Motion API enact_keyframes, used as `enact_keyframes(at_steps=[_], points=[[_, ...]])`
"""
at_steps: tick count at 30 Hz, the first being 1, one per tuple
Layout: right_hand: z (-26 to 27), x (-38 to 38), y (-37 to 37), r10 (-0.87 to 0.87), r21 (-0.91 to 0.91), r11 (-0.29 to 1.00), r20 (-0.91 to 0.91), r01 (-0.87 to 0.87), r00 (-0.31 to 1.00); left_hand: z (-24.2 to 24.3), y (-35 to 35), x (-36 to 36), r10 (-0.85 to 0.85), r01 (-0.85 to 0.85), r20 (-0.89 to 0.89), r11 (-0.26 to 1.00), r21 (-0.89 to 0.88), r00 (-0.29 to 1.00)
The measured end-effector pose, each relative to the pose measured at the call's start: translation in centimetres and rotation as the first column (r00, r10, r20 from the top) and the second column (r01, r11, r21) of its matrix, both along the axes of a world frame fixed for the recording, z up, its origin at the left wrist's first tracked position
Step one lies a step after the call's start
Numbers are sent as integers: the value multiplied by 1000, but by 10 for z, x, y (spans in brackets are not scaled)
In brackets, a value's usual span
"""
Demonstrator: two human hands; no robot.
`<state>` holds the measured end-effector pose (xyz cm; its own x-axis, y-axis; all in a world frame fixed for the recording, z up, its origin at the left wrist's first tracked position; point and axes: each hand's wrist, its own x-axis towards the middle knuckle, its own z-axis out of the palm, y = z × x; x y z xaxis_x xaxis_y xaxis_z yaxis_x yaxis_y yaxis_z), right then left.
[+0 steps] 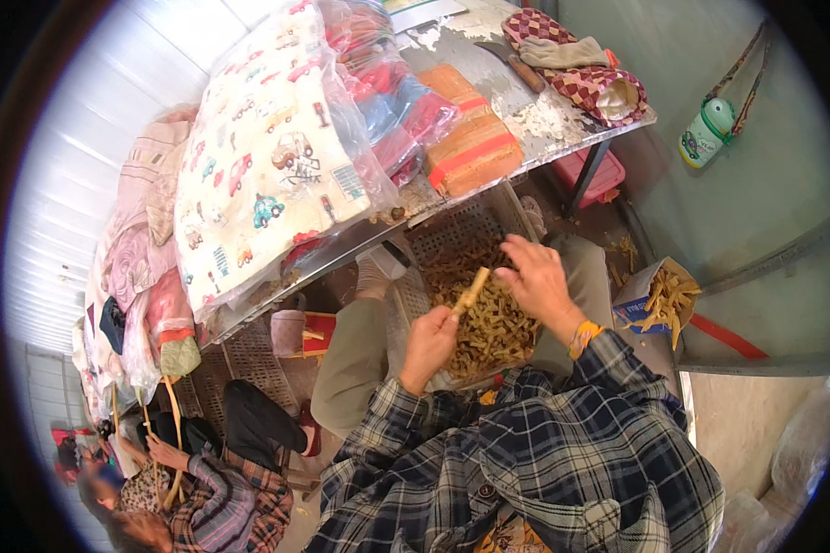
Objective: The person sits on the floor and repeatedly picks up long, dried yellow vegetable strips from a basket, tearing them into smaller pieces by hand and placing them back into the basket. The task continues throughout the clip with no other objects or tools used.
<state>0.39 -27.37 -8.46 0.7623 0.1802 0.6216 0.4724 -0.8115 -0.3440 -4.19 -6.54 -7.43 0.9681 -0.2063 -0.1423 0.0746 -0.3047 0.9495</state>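
My left hand [430, 340] grips the lower end of a short yellow-brown stick [472, 292], which tilts up and away. Just right of the stick's top end is my right hand [539, 282], its fingers apart and nothing visible in them. Below both hands, between my knees, stands a perforated plastic crate [404, 297]. Many short, dried-looking yellow-brown pieces [498, 335] fill much of it; what they are made of I cannot tell.
Across the front runs a worn table [470, 48] with a bagged car-print cushion [263, 180], a wooden block [474, 135] and a hooked knife [519, 66]. To my right sits a box [636, 304] of yellowish strips. People [214, 498] handling long sticks sit at left.
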Motion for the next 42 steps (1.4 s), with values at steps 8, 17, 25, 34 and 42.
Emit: enact_keyframes(at_steps=[8, 17, 25, 34, 42], points=[[47, 9, 2, 463, 486, 826, -298, -285, 835, 92, -27, 9, -304, 263, -111, 921, -286, 946], [84, -16, 7, 982, 990, 136, -131, -25, 139, 52, -19, 13, -402, 57, -381, 746, -663, 833], [44, -3, 25, 623, 164, 766, 51, -621, 781, 12, -27, -1, -566, -193, -506, 521, -831, 651], [16, -9, 15, 420, 53, 895, 236, -443, 876, 2, -40, -5, -459, -411, -667, 541, -734, 586], [21, -18, 29, 305, 190, 933, 29, -305, 952, -8, -44, -1, 256, -396, -302, 576, -715, 918]])
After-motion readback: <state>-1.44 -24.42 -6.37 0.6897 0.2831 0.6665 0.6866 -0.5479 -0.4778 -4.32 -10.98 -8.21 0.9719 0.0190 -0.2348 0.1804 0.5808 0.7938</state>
